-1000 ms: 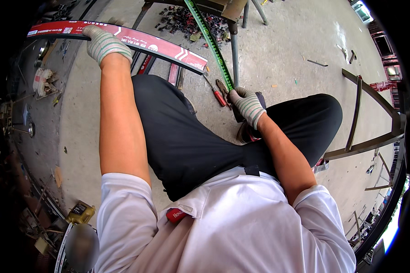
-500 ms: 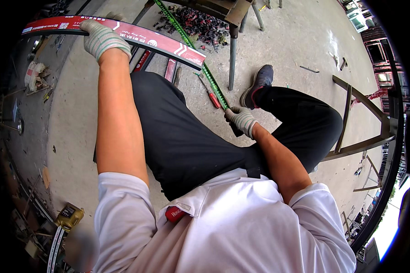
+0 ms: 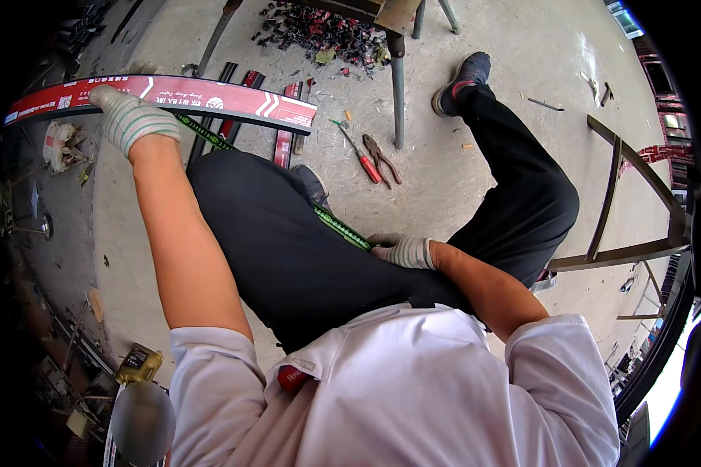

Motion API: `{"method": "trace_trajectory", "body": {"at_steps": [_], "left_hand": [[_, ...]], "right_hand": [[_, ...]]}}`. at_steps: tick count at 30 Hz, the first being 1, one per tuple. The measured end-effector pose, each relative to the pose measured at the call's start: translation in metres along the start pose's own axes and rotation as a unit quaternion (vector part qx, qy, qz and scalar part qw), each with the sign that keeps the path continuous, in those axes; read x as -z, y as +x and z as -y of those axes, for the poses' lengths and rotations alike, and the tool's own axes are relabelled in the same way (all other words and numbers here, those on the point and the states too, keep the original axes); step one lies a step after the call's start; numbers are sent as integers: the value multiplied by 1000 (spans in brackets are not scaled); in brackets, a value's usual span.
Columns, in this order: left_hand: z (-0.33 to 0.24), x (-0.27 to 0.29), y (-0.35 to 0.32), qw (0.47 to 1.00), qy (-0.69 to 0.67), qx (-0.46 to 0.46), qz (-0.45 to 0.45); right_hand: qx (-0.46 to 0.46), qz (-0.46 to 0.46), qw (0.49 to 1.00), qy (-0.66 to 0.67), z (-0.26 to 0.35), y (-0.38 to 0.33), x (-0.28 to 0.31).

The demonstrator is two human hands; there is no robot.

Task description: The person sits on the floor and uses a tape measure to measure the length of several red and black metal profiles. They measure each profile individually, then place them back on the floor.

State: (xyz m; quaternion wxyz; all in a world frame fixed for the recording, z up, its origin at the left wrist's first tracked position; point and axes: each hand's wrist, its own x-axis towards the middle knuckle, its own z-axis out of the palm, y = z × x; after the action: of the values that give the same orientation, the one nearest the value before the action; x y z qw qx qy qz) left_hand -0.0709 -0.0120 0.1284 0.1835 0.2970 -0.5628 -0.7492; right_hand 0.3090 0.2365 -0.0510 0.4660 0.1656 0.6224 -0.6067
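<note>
My left hand (image 3: 136,121), in a striped knit glove, grips a long dark bar with a red printed face (image 3: 241,105), held over the floor beyond my left knee. My right hand (image 3: 401,251), gloved too, is closed at my lap around the end of a green tape measure (image 3: 343,229); its case is hidden. The green blade runs up left, passes out of sight behind my left thigh and shows again just below the bar. Between my feet lie a red-handled screwdriver (image 3: 366,167) and a pair of pliers (image 3: 383,159).
More red-faced bars (image 3: 284,144) lie on the concrete beyond my left knee. Behind them is a heap of dark and red scraps (image 3: 311,39) beside a metal stand's leg (image 3: 398,93). An angled metal frame (image 3: 646,249) stands at right. A gold jug (image 3: 140,364) sits lower left.
The bar and my left hand have moved left and down. My right hand has come back to my lap, swinging the tape blade left toward the bar. The pliers have come into sight.
</note>
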Motion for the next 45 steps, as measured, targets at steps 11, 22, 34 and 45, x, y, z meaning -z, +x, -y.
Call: {"method": "trace_trajectory", "body": {"at_steps": [11,22,34,45], "left_hand": [[15,-6,43,996,7,-80,-29],[22,-8,45,989,44,-126,58],[19,-7,29,998,25,-24,51],[27,13,53,997,-68,21,29]], "right_hand": [[94,-244,946,-192,-13,85,89],[6,-274,951,-145,-48,129,121],[-76,-280,905,-311,-31,131,136],[-75,-385,835,-386,57,94,113]]}}
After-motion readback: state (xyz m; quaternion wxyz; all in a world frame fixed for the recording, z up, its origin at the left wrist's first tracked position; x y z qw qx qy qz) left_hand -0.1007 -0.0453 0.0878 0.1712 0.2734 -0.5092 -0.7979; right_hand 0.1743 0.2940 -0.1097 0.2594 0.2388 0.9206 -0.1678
